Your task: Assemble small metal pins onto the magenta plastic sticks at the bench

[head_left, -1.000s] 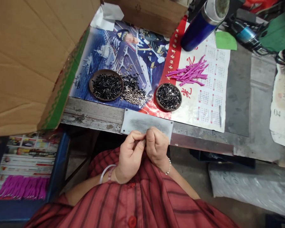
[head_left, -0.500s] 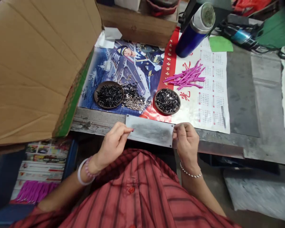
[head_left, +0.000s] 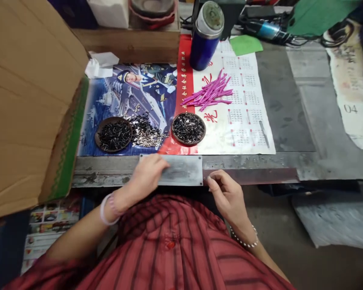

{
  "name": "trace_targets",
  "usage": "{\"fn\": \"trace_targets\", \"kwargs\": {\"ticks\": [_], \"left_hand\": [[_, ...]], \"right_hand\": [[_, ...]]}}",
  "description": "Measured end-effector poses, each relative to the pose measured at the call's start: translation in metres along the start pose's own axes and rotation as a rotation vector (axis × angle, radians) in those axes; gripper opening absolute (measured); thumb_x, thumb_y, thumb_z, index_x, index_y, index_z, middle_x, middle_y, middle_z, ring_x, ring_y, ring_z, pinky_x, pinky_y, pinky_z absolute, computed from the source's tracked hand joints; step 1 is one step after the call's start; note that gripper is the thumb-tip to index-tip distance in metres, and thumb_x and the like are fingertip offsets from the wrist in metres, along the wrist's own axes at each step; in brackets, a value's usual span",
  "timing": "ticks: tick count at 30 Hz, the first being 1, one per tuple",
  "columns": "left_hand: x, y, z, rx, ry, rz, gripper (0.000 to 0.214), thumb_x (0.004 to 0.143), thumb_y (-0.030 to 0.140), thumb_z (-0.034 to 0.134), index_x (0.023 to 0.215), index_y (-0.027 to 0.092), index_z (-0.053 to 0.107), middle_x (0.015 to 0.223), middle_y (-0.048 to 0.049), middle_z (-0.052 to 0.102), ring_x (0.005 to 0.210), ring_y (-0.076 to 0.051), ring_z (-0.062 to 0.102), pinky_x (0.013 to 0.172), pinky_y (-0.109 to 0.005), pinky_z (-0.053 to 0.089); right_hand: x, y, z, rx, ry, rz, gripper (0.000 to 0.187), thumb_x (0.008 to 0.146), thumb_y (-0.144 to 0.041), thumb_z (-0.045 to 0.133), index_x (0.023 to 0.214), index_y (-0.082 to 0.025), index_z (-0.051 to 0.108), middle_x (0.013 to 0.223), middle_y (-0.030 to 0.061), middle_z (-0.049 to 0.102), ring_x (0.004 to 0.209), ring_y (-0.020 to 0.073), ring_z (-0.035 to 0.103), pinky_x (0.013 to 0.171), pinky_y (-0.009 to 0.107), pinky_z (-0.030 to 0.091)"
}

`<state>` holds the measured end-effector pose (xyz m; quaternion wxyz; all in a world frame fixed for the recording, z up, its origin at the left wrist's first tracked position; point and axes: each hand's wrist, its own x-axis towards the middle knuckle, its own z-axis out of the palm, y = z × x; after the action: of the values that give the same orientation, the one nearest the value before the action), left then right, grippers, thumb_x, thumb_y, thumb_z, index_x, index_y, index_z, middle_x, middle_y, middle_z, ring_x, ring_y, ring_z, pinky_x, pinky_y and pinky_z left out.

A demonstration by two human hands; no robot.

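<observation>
A flat grey metal plate [head_left: 181, 171] with small dark holes or screws at its corners lies along the bench edge. My left hand [head_left: 147, 177] is over the plate's left end, its thumb and fingertips closed together; anything between them is too blurred to make out. Just beyond the right end, my right hand [head_left: 226, 193] has its thumb and forefinger pinched, perhaps on a tiny part. Behind the plate stand a left dish [head_left: 113, 150] of short black pins [head_left: 115, 133] and a right dish [head_left: 189, 143] of black and silver parts [head_left: 188, 127]. Small metal rings [head_left: 148, 137] lie loose between them.
Magenta sticks [head_left: 210, 92] are heaped on the calendar poster [head_left: 251, 141]. A blue flask [head_left: 204, 46] stands behind them, near a green cloth [head_left: 246, 45]. A large cardboard box [head_left: 27, 100] walls off the left; a wooden box [head_left: 130, 46] sits at the back.
The camera view has turned, so the bench appears shifted left and straighter. My right hand has come off the plate's right end; my left hand remains pinched over the left end.
</observation>
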<state>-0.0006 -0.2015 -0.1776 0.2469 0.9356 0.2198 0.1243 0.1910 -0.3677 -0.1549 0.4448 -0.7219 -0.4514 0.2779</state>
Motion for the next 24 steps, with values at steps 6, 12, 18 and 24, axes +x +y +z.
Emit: {"fn": "trace_targets", "kwargs": {"ticks": [6,12,18,24], "left_hand": [[0.003,0.004,0.005,0.158,-0.039,0.004,0.025,0.094,0.007,0.046,0.100,0.020,0.066,0.093,-0.0080,0.064,0.088,-0.025,0.056,0.074,-0.037,0.039],[0.018,0.019,0.019,0.107,0.125,0.094,0.022,0.099,0.013,0.045,0.095,0.017,0.066,0.087,-0.0069,0.065,0.081,-0.023,0.059,0.073,-0.036,0.042],[-0.007,0.031,0.000,0.012,0.317,-0.032,0.019,0.100,0.013,0.048,0.089,0.016,0.063,0.087,-0.0068,0.066,0.079,-0.019,0.063,0.073,-0.030,0.051],[-0.019,0.042,-0.014,0.094,0.443,-0.002,0.019,0.099,0.010,0.049,0.085,0.014,0.063,0.083,-0.0076,0.066,0.072,-0.017,0.064,0.066,-0.025,0.053]], "right_hand": [[0.008,-0.001,0.007,-0.023,-0.157,-0.087,0.020,0.100,-0.028,0.054,0.082,-0.021,0.055,0.075,0.0004,0.058,0.067,0.0155,0.056,0.064,0.027,0.043],[0.006,-0.008,0.017,-0.076,-0.189,-0.129,0.017,0.101,-0.026,0.053,0.085,-0.021,0.056,0.079,0.0017,0.062,0.071,0.0157,0.059,0.066,0.026,0.044],[0.005,-0.009,0.029,-0.070,-0.189,-0.063,0.017,0.101,-0.027,0.053,0.085,-0.021,0.056,0.080,0.0021,0.063,0.073,0.0163,0.061,0.069,0.026,0.045],[0.015,-0.019,0.048,0.103,-0.153,0.004,0.014,0.102,-0.031,0.049,0.101,-0.022,0.058,0.087,0.0036,0.065,0.068,0.0160,0.062,0.063,0.028,0.049]]}}
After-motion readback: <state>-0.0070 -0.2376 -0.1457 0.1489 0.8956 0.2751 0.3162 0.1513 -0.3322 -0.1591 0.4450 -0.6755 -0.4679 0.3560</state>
